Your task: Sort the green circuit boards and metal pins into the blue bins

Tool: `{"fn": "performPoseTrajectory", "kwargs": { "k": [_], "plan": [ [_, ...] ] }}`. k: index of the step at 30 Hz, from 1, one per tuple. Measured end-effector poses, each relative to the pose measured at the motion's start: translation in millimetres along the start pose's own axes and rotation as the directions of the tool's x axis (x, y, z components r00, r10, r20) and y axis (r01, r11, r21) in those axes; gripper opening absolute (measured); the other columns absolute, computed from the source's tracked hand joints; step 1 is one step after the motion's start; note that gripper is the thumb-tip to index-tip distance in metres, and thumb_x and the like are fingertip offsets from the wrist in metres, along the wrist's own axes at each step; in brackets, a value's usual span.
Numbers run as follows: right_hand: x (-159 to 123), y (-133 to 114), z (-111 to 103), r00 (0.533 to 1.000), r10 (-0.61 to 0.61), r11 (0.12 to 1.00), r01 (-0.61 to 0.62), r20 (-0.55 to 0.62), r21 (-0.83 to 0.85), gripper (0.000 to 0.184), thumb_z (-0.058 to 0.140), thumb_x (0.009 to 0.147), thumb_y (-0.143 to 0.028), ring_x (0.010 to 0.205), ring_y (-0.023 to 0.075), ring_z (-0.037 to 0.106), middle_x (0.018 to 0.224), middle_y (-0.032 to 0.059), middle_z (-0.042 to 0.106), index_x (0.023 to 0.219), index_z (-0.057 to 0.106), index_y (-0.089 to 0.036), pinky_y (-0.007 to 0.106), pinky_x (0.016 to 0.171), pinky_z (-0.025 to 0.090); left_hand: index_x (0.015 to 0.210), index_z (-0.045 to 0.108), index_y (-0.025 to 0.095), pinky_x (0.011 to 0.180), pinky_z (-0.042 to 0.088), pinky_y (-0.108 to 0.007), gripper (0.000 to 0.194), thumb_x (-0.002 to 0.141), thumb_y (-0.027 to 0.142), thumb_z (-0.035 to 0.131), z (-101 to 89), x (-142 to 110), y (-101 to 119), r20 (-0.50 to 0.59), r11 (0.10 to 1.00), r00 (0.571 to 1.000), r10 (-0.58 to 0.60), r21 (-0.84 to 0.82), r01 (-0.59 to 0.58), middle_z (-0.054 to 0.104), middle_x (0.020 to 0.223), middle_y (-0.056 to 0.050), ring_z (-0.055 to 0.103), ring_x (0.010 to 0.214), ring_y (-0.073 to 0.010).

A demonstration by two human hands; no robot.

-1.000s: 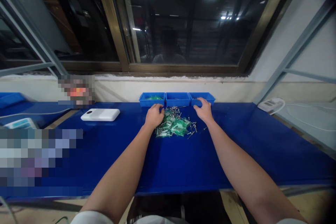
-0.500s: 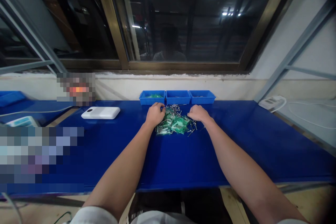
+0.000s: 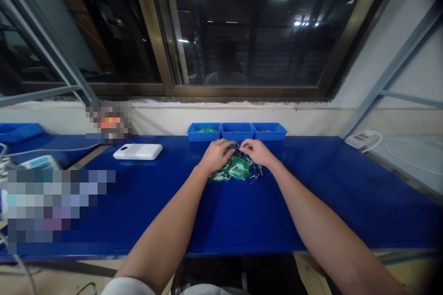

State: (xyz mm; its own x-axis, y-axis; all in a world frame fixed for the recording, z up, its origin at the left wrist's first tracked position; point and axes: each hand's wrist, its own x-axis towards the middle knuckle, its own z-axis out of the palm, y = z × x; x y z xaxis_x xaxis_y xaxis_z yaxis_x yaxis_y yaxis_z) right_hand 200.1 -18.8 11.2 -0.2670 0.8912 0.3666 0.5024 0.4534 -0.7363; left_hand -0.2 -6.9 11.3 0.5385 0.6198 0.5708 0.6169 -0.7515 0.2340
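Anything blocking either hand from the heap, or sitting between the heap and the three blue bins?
Nothing visible. The left hand and right hand are both at the heap. No obstacle shows between it and the blue bins behind, though the hands hide part of that gap.

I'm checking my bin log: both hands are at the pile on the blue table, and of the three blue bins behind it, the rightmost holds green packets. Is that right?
One thing is off: in the head view the green packets are in the leftmost bin, not the rightmost. The rest stands.
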Motion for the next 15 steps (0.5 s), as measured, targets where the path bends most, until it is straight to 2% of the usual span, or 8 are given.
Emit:
{"fn": "performPoseTrajectory", "kwargs": {
  "k": [3,8,12,15],
  "plan": [
    [0.3,-6.8,4.3,1.000,-0.009,0.993,0.010,-0.008,0.121,0.018,0.058,0.075,-0.035,0.061,0.0144,0.055,0.065,0.0005,0.061,0.075,0.060,-0.018,0.028,0.062,0.042,0.099,0.063,0.020,0.084,0.043,-0.032,0.022,0.090,0.029,0.046,-0.8,1.4,8.1,0.026,0.999,0.999,0.047,0.008,-0.048,0.065,0.096,-0.005,0.058,0.092,-0.0182],
    [-1.7,-11.1,2.7,0.999,0.007,0.963,0.006,-0.046,0.269,0.023,0.062,0.073,-0.041,0.064,0.0154,0.058,0.068,0.0022,0.064,0.077,0.060,-0.018,0.029,0.064,0.044,0.089,0.065,0.020,0.079,0.041,-0.031,0.020,0.090,0.027,0.046,-1.8,1.6,10.5,-0.006,0.999,1.000,-0.008,0.044,0.008,0.065,0.086,-0.004,0.058,0.085,-0.0171],
    [-4.3,-8.6,-0.6,0.997,0.077,0.921,-0.071,0.000,0.382,0.027,0.063,0.072,-0.044,0.056,0.0124,0.052,0.070,0.0039,0.066,0.076,0.063,-0.017,0.025,0.053,0.038,0.087,0.065,0.019,0.078,0.041,-0.032,0.020,0.089,0.029,0.048,-1.0,1.2,10.4,-0.024,0.998,0.999,-0.024,0.063,0.025,0.065,0.083,-0.004,0.058,0.083,-0.0177],
    [-4.1,-3.0,-2.0,0.992,0.123,0.892,-0.105,-0.013,0.440,0.028,0.064,0.070,-0.044,0.054,0.0115,0.048,0.069,0.0045,0.067,0.074,0.065,-0.017,0.024,0.047,0.031,0.094,0.065,0.019,0.079,0.041,-0.032,0.023,0.089,0.035,0.049,0.3,0.9,10.0,-0.045,0.998,0.999,-0.029,0.059,0.031,0.066,0.089,-0.005,0.058,0.084,-0.0183]
  ]
}}
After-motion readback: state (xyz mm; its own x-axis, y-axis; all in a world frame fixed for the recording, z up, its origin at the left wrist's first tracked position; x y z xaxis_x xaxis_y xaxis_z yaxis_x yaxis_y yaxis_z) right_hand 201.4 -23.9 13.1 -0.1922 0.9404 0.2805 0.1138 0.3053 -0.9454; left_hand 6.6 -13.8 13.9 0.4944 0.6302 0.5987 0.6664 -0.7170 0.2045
